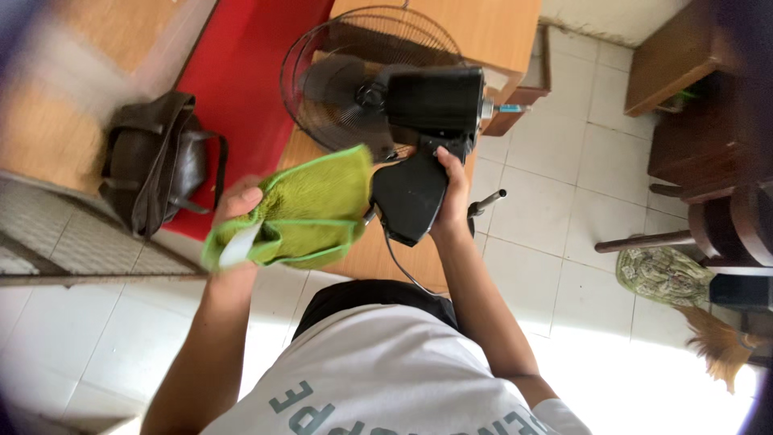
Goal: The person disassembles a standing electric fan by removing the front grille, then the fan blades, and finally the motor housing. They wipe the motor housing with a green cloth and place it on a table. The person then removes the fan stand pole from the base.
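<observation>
- Two hands busy: right hand (452,193) clamped on the black fan (403,121) at its neck, fan tipped over the wooden bench (378,254); left hand (237,205) closed on a green cloth (310,209), blurred.
- Risk: one-hand grip could let the fan slip; cloth or trailing cord (403,270) could snag the grille.
- Only label seen: white tag (239,246) on the cloth's lower left corner.
- Brown bag (153,161) lies left, apart.
</observation>
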